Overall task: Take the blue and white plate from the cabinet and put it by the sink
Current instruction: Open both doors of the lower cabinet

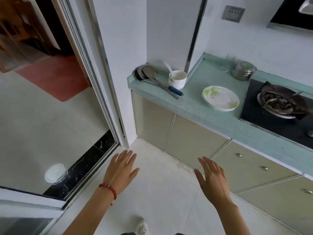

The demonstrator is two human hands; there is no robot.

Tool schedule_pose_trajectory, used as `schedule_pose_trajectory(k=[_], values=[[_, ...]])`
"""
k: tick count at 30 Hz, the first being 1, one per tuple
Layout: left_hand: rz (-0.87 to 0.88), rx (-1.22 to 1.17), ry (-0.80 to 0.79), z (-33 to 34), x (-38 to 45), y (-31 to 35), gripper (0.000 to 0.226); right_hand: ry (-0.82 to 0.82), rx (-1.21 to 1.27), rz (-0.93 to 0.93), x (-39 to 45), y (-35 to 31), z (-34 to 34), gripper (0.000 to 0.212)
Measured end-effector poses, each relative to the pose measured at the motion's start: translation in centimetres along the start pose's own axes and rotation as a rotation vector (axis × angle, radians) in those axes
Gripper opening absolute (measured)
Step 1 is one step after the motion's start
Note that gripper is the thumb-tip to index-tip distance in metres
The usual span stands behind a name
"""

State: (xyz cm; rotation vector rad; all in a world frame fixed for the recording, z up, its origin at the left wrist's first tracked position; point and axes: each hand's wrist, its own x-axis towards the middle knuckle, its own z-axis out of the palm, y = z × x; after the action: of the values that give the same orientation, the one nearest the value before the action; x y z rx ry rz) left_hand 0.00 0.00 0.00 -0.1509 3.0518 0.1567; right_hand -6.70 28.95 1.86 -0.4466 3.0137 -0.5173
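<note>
Left hand (121,168): fingers spread flat, palm down, holding nothing, hovering above the pale floor (155,192). A red bead bracelet (109,189) sits on its wrist. Right hand (210,178): fingers extended and apart, empty, touching nothing. Beyond the hands, the cabinet doors (169,131) under the counter are closed. On the green countertop (194,102) rests a stack of white plates with green markings (220,98), beside a white cup (177,79) and ladles (149,75). No blue and white plate is visible.

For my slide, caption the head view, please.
Both empty hands, left and right, hover before closed cabinet doors.
</note>
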Motion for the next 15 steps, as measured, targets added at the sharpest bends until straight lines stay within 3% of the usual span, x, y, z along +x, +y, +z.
schedule_pose_trajectory(k=[15], values=[[0.173, -0.004, 0.001, 0.6, 16.8, -3.4, 0.046, -0.034, 0.033, 0.13, 13.6, -0.5, 4.5, 0.04]])
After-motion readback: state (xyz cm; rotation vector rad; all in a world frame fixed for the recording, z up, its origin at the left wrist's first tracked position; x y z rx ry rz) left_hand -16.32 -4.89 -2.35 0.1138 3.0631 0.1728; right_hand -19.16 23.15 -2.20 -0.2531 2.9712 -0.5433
